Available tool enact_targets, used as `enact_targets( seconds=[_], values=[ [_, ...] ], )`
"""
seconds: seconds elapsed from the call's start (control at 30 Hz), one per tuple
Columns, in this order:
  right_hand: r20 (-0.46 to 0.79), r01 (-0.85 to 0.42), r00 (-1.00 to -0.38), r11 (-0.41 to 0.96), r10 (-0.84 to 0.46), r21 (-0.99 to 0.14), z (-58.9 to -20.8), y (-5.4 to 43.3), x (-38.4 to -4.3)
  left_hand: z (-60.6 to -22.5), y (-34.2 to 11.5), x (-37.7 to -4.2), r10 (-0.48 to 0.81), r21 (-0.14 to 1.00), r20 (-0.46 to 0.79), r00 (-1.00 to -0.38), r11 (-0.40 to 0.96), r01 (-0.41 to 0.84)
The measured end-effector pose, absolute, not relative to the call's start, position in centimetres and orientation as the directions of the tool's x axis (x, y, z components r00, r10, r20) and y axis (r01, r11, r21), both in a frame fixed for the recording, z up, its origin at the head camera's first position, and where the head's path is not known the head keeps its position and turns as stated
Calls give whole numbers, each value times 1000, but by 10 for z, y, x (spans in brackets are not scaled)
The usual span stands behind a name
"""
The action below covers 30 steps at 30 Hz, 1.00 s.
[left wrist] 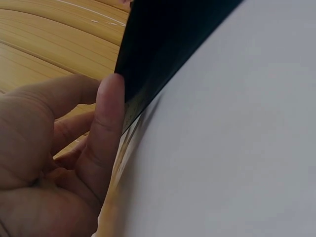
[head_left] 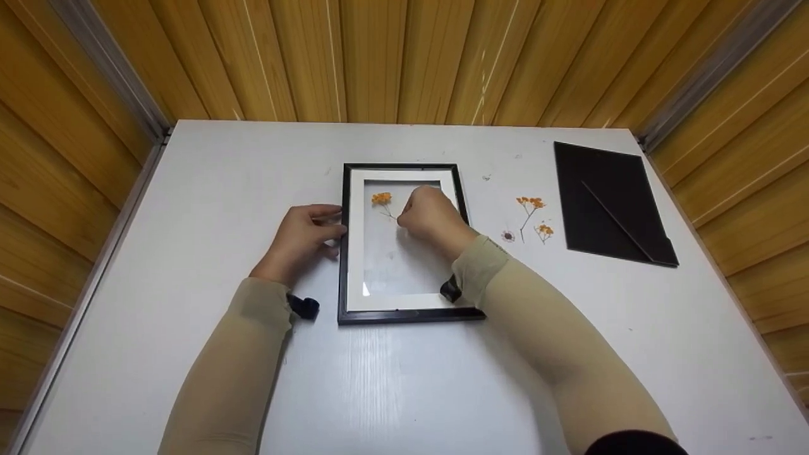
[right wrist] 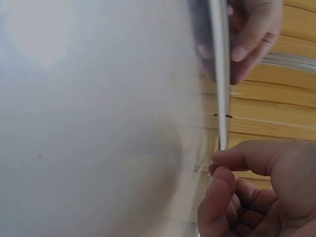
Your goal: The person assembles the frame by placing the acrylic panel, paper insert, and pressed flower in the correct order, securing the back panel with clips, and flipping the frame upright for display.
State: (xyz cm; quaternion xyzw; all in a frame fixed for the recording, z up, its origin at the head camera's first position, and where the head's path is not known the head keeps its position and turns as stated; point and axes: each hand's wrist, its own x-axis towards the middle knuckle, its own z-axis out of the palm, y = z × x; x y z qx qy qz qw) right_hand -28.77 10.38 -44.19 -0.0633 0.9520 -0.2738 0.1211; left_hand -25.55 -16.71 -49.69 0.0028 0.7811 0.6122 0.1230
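Observation:
A black picture frame (head_left: 344, 272) with a white inner mat (head_left: 356, 253) and a clear pane lies on the table. Over the pane, my right hand (head_left: 435, 218) pinches the thin stem of a dried orange flower sprig (head_left: 382, 198). The blossoms point to the upper left; whether they touch the pane I cannot tell. In the right wrist view, thumb and forefinger of the right hand (right wrist: 261, 187) meet, the stem barely visible. My left hand (head_left: 300, 239) touches the frame's left edge with its fingertips, and its thumb (left wrist: 109, 103) rests against the black side.
Right of the frame lie two more orange sprigs (head_left: 529, 203) (head_left: 544, 232) and a small pale flower with a dark centre (head_left: 507, 236). Beyond them is a black backing board (head_left: 594, 218) with a slanting flap. Wood-patterned walls (head_left: 404, 63) enclose the white table (head_left: 379, 379).

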Motion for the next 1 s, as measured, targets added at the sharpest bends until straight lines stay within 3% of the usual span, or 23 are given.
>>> enact_targets(
  seconds=[0.47, 0.73, 1.0],
  values=[
    [-105, 23, -990, 618, -97, -786, -423, 176, -271, -500, -167, -258, 151, 956, -192, -970, 253, -150],
    [-68, 50, -998, 598, -8, -800, -416, 240, -263, -500, -166, -257, 162, 960, -195, -967, 235, -154],
    [52, -23, -998, 655, 25, -755, -412, 295, -258, -501, -166, -256, 151, 959, -196, -969, 236, -157]
  ],
)
